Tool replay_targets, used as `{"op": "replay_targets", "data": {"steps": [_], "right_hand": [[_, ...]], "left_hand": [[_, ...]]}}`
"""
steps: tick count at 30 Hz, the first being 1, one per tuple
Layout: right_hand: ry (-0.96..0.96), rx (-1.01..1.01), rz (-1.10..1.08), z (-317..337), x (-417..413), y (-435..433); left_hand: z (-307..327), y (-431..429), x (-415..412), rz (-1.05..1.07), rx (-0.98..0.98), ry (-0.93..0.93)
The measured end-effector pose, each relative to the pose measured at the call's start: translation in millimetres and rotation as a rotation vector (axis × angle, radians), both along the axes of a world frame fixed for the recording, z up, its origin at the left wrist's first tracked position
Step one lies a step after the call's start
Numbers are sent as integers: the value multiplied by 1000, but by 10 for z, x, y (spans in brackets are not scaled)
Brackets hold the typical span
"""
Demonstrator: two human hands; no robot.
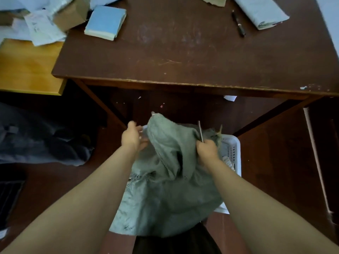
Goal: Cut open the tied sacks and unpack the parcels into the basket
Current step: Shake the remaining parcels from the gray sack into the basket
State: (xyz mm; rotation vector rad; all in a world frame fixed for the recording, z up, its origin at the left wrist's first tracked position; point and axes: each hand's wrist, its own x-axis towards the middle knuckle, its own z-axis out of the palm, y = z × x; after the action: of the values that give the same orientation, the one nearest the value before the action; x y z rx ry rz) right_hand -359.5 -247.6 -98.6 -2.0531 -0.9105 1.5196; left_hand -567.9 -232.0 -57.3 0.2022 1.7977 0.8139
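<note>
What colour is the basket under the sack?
White; the basket shows best in the head view, beside the grey-green sack.

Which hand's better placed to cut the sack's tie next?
Right. The right hand grips the blade beside the tied neck of the sack; the left hand holds the opposite edge.

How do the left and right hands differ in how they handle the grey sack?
The left hand sits at the left edge of the sack, below its raised corner, grasp too blurred to judge; the right hand is clenched on bunched fabric on the right. The right hand also holds a thin metal blade pointing up; the left hand shows no tool. Both are at the sack draped over the white basket.
</note>
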Motion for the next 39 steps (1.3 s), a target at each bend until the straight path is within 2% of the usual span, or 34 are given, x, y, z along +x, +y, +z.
{"op": "replay_targets", "data": {"steps": [1,2,3,6,8,9,11,15,18,21,25,26,29,31,34,39], "right_hand": [[-48,-24,-25,-155,57,-38],[-93,-49,-23,-308,115,-67],[-130,-67,-4,-399,151,-85],[-212,-90,10,-602,226,-60],[-250,-72,3,-877,281,-52],[-280,-63,11,-1003,303,-65],[-366,-50,40,-1253,331,-105],[-511,-73,68,-1533,295,-205],[-445,-115,23,-1542,176,-273],[-348,-236,73,-1379,29,-311],[-236,-389,120,-1144,-139,-413],[-208,-389,87,-1062,-178,-422],[-143,-306,42,-711,-291,-344],[-88,-220,29,-417,-363,-246],[-22,-87,10,-11,-403,-106],[-67,188,-44,567,-278,22]], "left_hand": [[-197,-96,-160,-53,-94,214],[-402,-215,-296,-194,-204,376],[-619,-357,-409,-357,-317,466],[-1163,-766,-561,-759,-652,519],[-1507,-924,-557,-930,-743,579],[-1669,-960,-570,-950,-759,583],[-2043,-982,-698,-812,-758,557],[-2543,-1060,-942,-842,-557,639],[-2507,-960,-941,-550,-471,647],[-2368,-781,-976,-141,-452,429],[-1938,-456,-885,413,-232,-11],[-1762,-355,-811,460,-195,-117],[-1232,-120,-576,299,-126,-334],[-945,-16,-491,163,-118,-376],[-673,133,-442,96,-92,-273],[250,414,-40,129,115,-224]]}}
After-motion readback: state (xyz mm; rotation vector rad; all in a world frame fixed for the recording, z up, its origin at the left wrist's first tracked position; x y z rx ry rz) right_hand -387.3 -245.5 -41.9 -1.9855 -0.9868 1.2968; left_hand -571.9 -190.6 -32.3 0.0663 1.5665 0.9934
